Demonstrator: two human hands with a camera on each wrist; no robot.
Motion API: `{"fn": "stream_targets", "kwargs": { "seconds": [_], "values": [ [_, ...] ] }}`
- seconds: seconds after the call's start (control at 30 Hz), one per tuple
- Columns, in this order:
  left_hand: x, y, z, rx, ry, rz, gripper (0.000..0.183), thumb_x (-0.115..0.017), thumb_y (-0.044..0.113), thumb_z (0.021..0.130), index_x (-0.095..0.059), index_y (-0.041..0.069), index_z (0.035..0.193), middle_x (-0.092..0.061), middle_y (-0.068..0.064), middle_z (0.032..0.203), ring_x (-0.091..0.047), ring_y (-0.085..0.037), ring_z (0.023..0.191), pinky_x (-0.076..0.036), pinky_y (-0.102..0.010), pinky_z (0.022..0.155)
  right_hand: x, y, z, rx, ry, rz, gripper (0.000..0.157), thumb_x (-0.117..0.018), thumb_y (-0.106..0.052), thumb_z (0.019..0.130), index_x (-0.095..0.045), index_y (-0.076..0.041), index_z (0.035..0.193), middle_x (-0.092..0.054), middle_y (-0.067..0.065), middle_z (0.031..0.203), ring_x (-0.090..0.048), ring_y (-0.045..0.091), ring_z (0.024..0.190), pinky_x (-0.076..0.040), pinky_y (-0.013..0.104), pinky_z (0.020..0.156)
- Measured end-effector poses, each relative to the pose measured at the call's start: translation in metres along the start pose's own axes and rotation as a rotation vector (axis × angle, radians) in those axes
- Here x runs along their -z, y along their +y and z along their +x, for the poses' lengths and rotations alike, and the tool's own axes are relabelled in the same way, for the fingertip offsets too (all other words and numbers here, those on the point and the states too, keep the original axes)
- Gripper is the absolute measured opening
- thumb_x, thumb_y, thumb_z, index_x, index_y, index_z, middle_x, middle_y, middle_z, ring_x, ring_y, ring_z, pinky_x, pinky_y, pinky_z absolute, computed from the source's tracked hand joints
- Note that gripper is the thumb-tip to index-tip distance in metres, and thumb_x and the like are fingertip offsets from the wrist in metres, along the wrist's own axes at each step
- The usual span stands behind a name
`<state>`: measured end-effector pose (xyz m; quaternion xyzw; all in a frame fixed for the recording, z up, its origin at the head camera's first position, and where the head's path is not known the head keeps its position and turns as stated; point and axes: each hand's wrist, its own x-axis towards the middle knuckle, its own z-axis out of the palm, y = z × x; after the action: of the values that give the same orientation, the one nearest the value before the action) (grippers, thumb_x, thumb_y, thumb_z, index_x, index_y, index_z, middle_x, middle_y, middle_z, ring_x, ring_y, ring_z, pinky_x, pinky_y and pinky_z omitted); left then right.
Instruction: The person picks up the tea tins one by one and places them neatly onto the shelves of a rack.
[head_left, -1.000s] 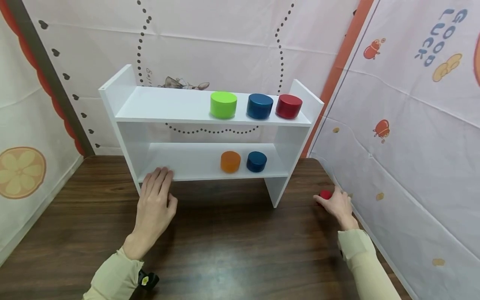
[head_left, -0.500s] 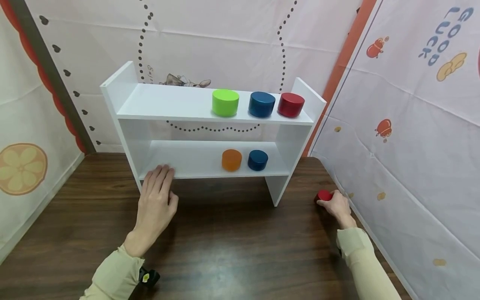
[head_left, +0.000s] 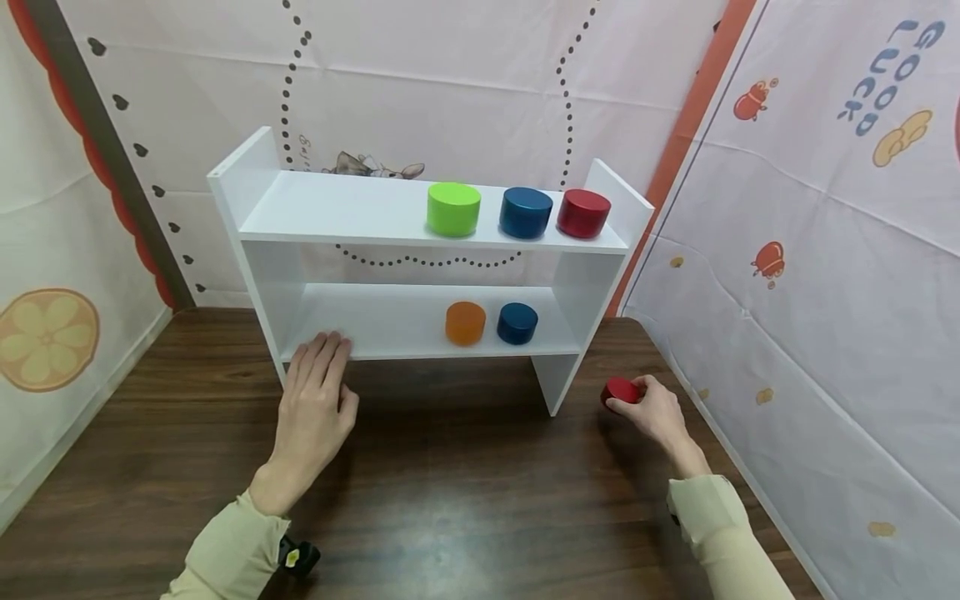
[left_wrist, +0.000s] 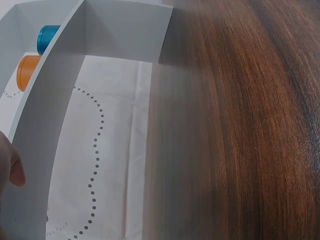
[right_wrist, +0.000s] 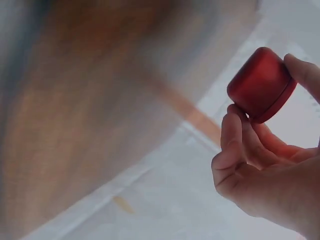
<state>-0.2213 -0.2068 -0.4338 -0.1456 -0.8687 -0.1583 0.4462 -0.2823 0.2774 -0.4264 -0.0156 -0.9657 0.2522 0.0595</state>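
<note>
My right hand (head_left: 658, 414) pinches a small red round tin (head_left: 619, 389) between thumb and fingers, right of the shelf. In the right wrist view the same tin (right_wrist: 261, 82) shows a lid seam near one end. My left hand (head_left: 311, 417) rests its straight fingers on the lower board's front edge, at the left of the white two-tier shelf (head_left: 337, 204). On the upper board stand a green tin (head_left: 453, 210), a blue tin (head_left: 526, 213) and a red tin (head_left: 583, 214). The lower board bears an orange tin (head_left: 465, 323) and a smaller blue tin (head_left: 517, 323).
The shelf stands on a dark wooden table (head_left: 435, 483), with its right side panel (head_left: 557, 379) between the tiers and the right hand. Printed white cloth (head_left: 810, 333) hangs close along the right, and more cloth hangs behind and at the left.
My right hand has gripped the red tin at the far right and carried it left toward the shelf. The left hand keeps its place on the lower board.
</note>
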Motion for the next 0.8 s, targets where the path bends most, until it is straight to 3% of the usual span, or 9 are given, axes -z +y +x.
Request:
{"fn": "stream_targets", "kwargs": {
  "seconds": [0.2, 0.57, 0.8],
  "values": [
    [0.000, 0.001, 0.000, 0.002, -0.004, -0.001, 0.057, -0.052, -0.005, 0.077, -0.050, -0.007, 0.134, -0.052, -0.026, 0.138, -0.043, -0.041, 0.133, -0.027, -0.052, 0.117, 0.016, -0.030, -0.011, 0.096, -0.002, 0.071, 0.057, -0.072, -0.034, 0.082, -0.053, 0.002, 0.121, -0.066, 0.022, 0.105, -0.064, 0.024, 0.082, -0.049, 0.027, 0.062],
    [0.000, 0.001, 0.000, -0.003, 0.007, 0.000, 0.057, -0.054, -0.006, 0.076, -0.050, -0.007, 0.133, -0.052, -0.026, 0.137, -0.044, -0.041, 0.133, -0.027, -0.051, 0.116, 0.045, -0.088, -0.029, 0.261, 0.067, 0.142, 0.053, -0.075, -0.034, 0.081, -0.058, -0.004, 0.122, -0.069, 0.015, 0.101, -0.061, 0.021, 0.078, -0.049, 0.024, 0.059],
    [-0.001, 0.001, 0.000, -0.007, 0.014, -0.010, 0.056, -0.052, -0.005, 0.077, -0.050, -0.007, 0.133, -0.052, -0.026, 0.137, -0.044, -0.041, 0.133, -0.027, -0.052, 0.116, 0.048, -0.118, -0.030, 0.341, 0.112, 0.217, 0.053, -0.076, -0.028, 0.082, -0.058, -0.005, 0.126, -0.067, 0.015, 0.109, -0.065, 0.022, 0.078, -0.052, 0.020, 0.061]
  ]
}}
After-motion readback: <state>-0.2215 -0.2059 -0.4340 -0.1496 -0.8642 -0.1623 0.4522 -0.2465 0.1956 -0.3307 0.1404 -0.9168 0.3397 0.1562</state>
